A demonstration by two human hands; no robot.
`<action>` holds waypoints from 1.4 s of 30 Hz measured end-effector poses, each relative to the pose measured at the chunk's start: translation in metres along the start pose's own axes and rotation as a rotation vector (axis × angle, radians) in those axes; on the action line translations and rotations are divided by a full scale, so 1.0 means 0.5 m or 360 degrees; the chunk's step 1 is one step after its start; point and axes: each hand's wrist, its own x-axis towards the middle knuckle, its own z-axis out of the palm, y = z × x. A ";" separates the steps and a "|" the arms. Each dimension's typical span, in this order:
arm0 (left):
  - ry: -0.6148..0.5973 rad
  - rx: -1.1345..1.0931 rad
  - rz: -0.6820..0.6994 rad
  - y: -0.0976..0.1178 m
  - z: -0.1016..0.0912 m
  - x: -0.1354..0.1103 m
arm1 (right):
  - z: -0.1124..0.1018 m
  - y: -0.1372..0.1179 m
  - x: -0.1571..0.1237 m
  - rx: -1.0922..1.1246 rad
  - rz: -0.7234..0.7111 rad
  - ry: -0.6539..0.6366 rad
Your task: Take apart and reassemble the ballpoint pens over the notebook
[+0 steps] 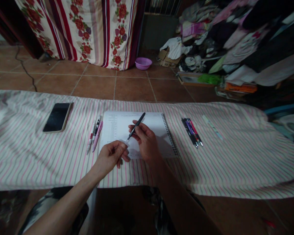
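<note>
A black pen (138, 121) with a pale, silvery lower end is held slanted above an open spiral notebook (159, 130). My right hand (145, 138) grips the pen's barrel between thumb and fingers. At its lower end, the thumb and forefinger of my left hand (114, 152) are pinched together on the pen's tip. The notebook shows a white page with a printed column at the left and its coil along the right edge. Left of it lie several pens (97, 136), one of them pink. To its right is a group of darker pens (192, 132).
A striped cloth (247, 156) covers the low table. A phone (57, 118) lies at the left, and a pale patterned pen (213, 127) at the right. Beyond, on the tiled floor, are a purple basin (143, 63), a flowered curtain (95, 32) and piled clothes (245, 45).
</note>
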 end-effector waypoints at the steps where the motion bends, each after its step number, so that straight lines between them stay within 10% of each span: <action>1: -0.0002 0.0001 -0.0005 -0.001 0.000 0.001 | 0.000 0.000 0.000 0.0000 0.0003 0.0008; 42: -0.0026 -0.0463 -0.0078 0.004 -0.012 -0.002 | -0.003 -0.003 0.005 0.0089 -0.0036 0.0100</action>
